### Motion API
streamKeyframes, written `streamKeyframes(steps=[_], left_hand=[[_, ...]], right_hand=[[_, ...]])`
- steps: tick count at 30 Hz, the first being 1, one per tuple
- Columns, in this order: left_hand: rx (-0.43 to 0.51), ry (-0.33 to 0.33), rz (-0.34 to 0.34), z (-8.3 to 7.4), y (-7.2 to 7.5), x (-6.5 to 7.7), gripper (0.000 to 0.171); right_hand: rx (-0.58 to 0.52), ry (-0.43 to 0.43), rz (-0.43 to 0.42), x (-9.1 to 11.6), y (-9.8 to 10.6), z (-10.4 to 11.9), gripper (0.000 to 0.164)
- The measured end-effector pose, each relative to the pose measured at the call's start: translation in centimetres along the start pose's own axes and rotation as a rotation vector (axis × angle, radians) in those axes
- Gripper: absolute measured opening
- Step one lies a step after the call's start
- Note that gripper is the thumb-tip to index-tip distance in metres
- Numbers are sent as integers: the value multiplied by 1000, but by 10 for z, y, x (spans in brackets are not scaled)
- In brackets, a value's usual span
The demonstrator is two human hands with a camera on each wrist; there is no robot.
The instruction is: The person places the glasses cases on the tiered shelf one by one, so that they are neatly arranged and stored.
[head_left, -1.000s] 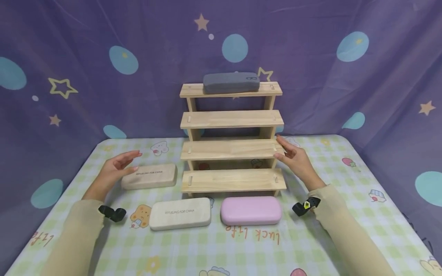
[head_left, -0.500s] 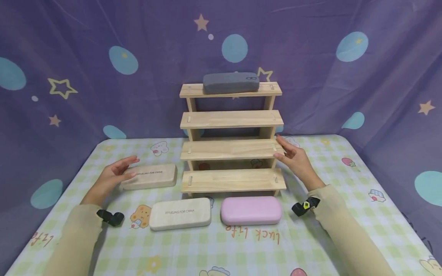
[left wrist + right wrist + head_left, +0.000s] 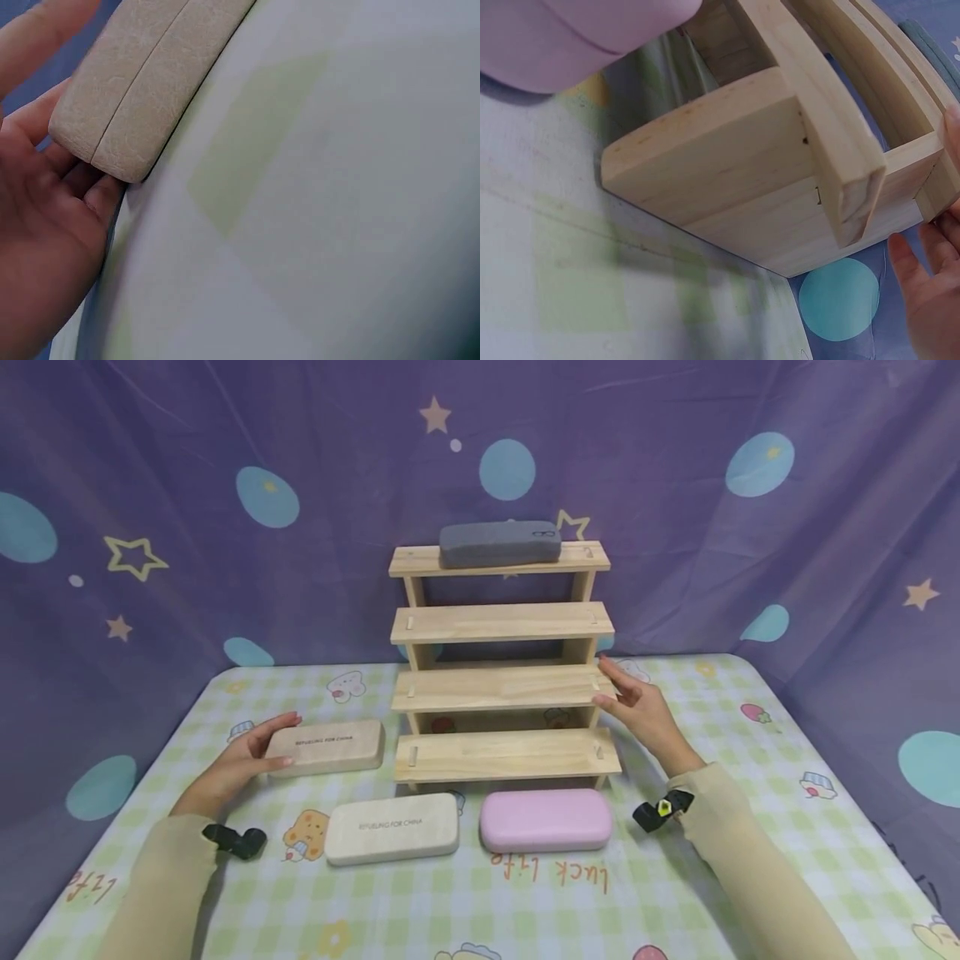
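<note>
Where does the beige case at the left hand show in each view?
Head: beige case left of centre, at the left hand.
Left wrist: upper left, cut off by the top edge.
Right wrist: not in it.
Shared landmark: green-checked tablecloth, in all three.

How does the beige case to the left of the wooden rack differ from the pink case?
The beige case carries dark lettering on top; the pink case shows none. The beige case lies left of the wooden rack, while the pink case lies in front of it. The left grip is at one end of the beige case; no grip is at the pink case. Both lie on the tablecloth.
</note>
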State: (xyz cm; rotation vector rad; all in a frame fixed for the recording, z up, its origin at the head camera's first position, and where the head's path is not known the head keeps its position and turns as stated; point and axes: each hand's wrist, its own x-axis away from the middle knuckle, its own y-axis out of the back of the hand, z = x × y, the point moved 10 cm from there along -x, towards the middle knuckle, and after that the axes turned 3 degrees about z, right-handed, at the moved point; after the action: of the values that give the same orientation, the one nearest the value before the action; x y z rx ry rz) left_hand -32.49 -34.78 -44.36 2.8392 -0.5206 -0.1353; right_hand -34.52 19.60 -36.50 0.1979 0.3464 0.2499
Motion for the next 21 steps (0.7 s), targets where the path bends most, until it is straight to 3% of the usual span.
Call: streamKeyframes(steps=[7, 21], left_hand=[[0, 12, 33, 4, -3, 1, 74], [-178, 98, 21, 9, -3, 2, 85]], right_hand=[[-23, 10, -11, -1, 3, -11, 59], [-41, 9, -24, -1, 3, -14, 59]])
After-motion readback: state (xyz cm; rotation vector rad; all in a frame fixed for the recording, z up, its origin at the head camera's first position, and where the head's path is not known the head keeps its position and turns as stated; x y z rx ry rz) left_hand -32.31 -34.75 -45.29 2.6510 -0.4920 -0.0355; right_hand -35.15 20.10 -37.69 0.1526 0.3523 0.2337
